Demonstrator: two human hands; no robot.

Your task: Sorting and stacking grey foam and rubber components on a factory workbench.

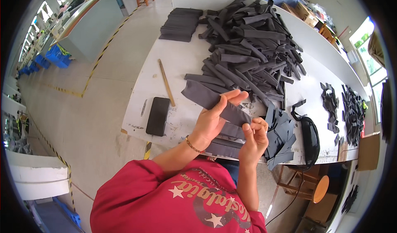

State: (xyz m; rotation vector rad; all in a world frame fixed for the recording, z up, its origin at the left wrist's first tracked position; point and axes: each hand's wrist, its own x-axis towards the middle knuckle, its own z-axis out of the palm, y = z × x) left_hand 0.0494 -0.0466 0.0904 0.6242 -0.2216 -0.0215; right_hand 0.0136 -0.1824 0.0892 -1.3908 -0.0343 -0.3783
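Observation:
A dark grey fabric strip (199,94) is stretched between my two hands above the front of the white table. My left hand (210,120) grips its middle, thumb on top and fingers beneath. My right hand (254,141) pinches the strip's right end between thumb and fingertips. Below my hands, more grey strips (225,147) lie at the table's front edge, partly hidden by my wrists. Just right of my right hand is a loose stack of flat dark strips (280,138). Beyond my hands a large heap of folded or tubular grey strips (252,55) covers the table.
A black phone (158,116) and a wooden stick (166,82) lie left on the white table (144,76). A neat stack of strips (180,24) sits far left. A glossy black device (310,142) stands right, with dark scraps (353,113) beyond. A wooden stool (320,189) is below.

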